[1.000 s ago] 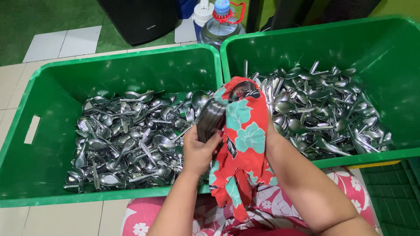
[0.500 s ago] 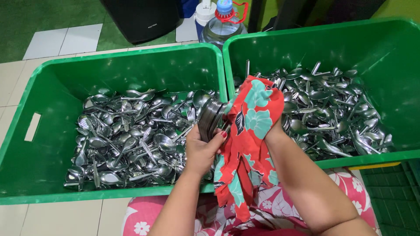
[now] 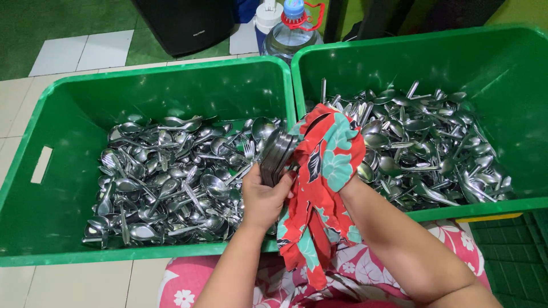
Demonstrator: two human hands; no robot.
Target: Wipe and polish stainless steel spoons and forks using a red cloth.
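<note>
Gripping a fanned stack of shiny metal spoons [image 3: 278, 155] in our left hand [image 3: 264, 197], we hold it above the seam between two green plastic crates. Our right hand [image 3: 334, 149] is wrapped in a red floral cloth [image 3: 319, 194], pressed against the stack. Loose, glinting cutlery fills the left crate [image 3: 68, 114] and the right crate [image 3: 502, 74].

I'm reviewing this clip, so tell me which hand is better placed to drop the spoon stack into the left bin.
Left: the left hand grips the spoon stack over the left bin; the right hand is wrapped in cloth.
</note>
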